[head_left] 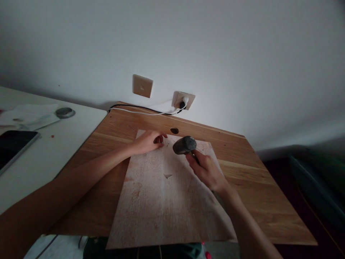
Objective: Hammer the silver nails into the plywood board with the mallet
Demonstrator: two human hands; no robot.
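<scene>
A: Wooden desk [250, 187] against a pale wall [242, 64]; position of the mallet [184, 145]?

B: Above the far part of the pale sheet [151, 201], firmly clasped in the right hand [207, 169].

A: The left hand [148, 141]?

B: Partly curled near the sheet's far edge; whether it pinches anything cannot be discerned.

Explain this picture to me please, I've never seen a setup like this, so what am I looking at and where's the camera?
There's no machine here, just a person's two bare hands. The single picture comes from a camera worn on the head, looking forward and down. The right hand grips a dark-headed mallet above a pale sheet on a wooden tabletop. The left hand is at the sheet's far end, fingers curled; whether it pinches anything small, I can't tell. A small scrap lies mid-sheet. On the left, a white table holds a dark-screened device.
</scene>
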